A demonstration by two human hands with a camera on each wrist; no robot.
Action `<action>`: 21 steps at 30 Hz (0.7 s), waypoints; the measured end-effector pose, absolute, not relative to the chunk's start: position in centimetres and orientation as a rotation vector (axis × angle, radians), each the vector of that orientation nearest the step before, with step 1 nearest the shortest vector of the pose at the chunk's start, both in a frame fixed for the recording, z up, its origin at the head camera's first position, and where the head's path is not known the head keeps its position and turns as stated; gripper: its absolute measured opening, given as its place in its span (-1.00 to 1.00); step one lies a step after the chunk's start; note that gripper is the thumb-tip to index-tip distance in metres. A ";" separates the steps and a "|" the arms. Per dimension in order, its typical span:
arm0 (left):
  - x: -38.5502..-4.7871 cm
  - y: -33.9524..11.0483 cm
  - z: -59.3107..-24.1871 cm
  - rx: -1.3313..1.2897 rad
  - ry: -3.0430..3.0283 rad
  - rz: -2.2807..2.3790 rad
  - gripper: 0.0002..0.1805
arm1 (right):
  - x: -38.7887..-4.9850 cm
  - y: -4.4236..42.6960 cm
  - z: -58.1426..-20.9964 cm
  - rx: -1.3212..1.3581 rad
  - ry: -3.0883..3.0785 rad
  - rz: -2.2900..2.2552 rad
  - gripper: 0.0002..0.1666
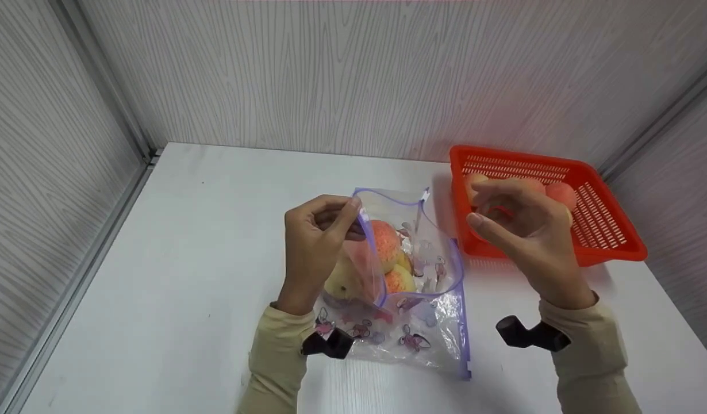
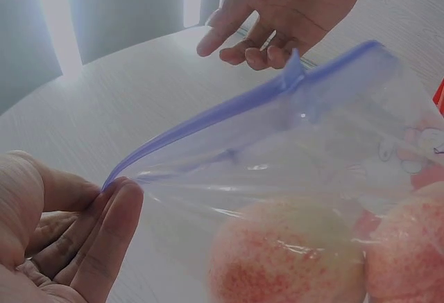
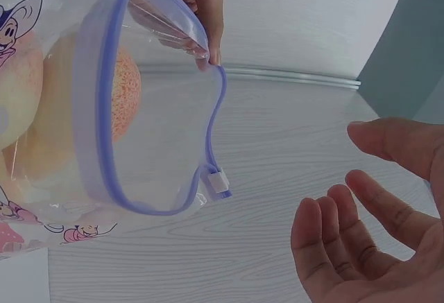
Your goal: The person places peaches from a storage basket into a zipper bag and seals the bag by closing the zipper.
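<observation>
I see the left hand [image 1: 316, 247] pinching the purple rim of a clear plastic bag [image 1: 440, 253] between thumb and fingertips, the edge drawn into a narrow fold there. The right hand [image 1: 531, 241] is off the bag, thumb well apart from loosely bent fingers, a wide gap between them; in my head view it sits in front of the red basket [image 1: 618, 253].

The bag stands on the white table [image 1: 158, 259], mouth gaping, just left of the basket. Its film is thin and glossy, printed with pink cartoon figures (a white slider [image 1: 425, 195] sits on the zip). Through it I make out round fruit [image 1: 386, 246], yellowish with speckled red skin. Flat plastic [image 1: 411, 342] with a purple strip lies under and in front; I can't be sure whether it is a second bag. The basket is slotted plastic, with more fruit [image 1: 561, 195] inside.

Both forearms reach forward in beige sleeves [image 1: 281, 339], the left wrist upright, the right hand angled inward.
</observation>
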State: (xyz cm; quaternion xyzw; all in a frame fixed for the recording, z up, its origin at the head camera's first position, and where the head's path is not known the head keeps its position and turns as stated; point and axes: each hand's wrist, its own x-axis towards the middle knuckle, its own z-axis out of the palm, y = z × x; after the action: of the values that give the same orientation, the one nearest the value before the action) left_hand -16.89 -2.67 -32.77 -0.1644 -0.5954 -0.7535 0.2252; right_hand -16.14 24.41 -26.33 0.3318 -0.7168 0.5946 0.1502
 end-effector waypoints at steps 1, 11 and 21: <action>-16.9 -2.7 -32.8 -0.452 -1.645 -2.077 -0.85 | -16.1 24.3 -26.3 0.964 -2.054 1.671 -0.56; -17.0 -2.6 -33.0 -0.474 -1.634 -2.076 -0.84 | -14.5 22.4 -26.2 0.971 -2.191 1.184 -0.62; -17.0 -2.6 -32.9 -0.462 -1.639 -2.083 -0.84 | -11.2 18.6 -27.3 0.841 -2.447 0.670 -0.64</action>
State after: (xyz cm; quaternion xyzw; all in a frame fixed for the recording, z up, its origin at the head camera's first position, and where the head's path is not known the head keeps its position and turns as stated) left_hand -16.97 -2.60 -32.94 -0.1672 -0.5937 -0.7547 0.2237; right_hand -11.16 18.62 -27.33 0.3059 -0.8906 0.2438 0.2321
